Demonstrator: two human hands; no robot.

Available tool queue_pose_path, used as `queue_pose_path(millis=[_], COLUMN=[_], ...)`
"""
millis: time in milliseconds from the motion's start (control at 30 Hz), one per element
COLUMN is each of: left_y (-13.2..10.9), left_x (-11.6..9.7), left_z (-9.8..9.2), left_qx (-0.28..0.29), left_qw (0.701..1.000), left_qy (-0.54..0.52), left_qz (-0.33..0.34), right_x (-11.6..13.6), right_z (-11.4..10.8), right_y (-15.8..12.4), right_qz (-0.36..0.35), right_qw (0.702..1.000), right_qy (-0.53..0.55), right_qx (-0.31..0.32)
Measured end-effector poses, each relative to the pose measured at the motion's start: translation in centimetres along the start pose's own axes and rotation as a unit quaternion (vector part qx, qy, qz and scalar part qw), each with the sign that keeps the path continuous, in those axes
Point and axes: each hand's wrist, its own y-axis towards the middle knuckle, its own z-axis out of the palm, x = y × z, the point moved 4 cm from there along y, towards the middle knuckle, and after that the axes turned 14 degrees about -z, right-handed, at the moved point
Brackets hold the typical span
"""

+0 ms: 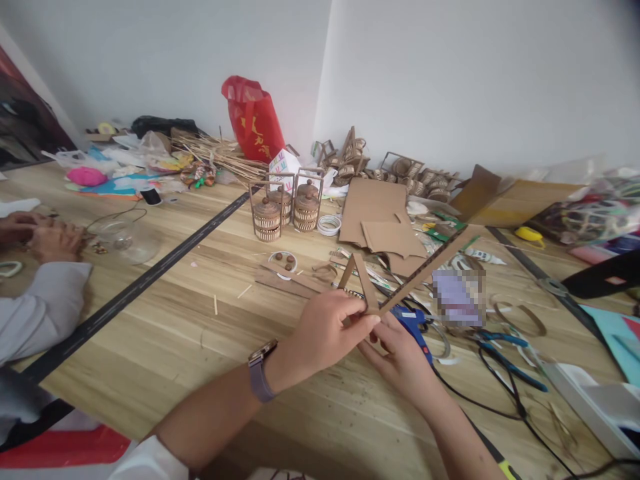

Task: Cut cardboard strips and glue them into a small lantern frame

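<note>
My left hand [327,327], with a watch on its wrist, pinches a folded brown cardboard strip [423,270] near its bend. Close beside it, my right hand [400,353] grips the same strip from below, its fingertips partly hidden. One end bends into a narrow peak above my hands, while the long end slants up to the right. Behind my right hand lies a blue glue gun [413,327]. Flat brown strips [287,281] rest on the table just beyond my left hand, near a white ring [283,265] with small brown balls inside.
Small lidded woven baskets with frame handles [306,207] stand mid-table. Behind are cardboard sheets [375,207] and a red bag [253,120]. Blue-handled pliers [515,360] and a black cable [480,407] lie right. At left, another person's hands [57,240] work near a clear jar [133,241].
</note>
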Motion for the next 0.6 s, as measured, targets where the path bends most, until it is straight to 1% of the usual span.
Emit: queue_pose_path(millis=[133, 300, 600], left_y=[-0.01, -0.02, -0.02], left_x=[0.0, 0.02, 0.21], left_z=[0.05, 0.11, 0.22], left_qx=[-0.001, -0.002, -0.014], left_qw=[1.0, 1.0, 1.0], left_qy=[-0.005, -0.01, -0.013], left_qz=[-0.001, 0.0, 0.006], right_x=[0.17, 0.24, 0.32], right_z=[-0.11, -0.16, -0.26], right_y=[0.1, 0.25, 0.48], right_qz=[-0.002, 0.009, 0.018], right_qw=[1.0, 1.0, 0.999], right_qy=[-0.004, 0.002, -0.012], right_qx=[-0.005, 0.015, 0.033])
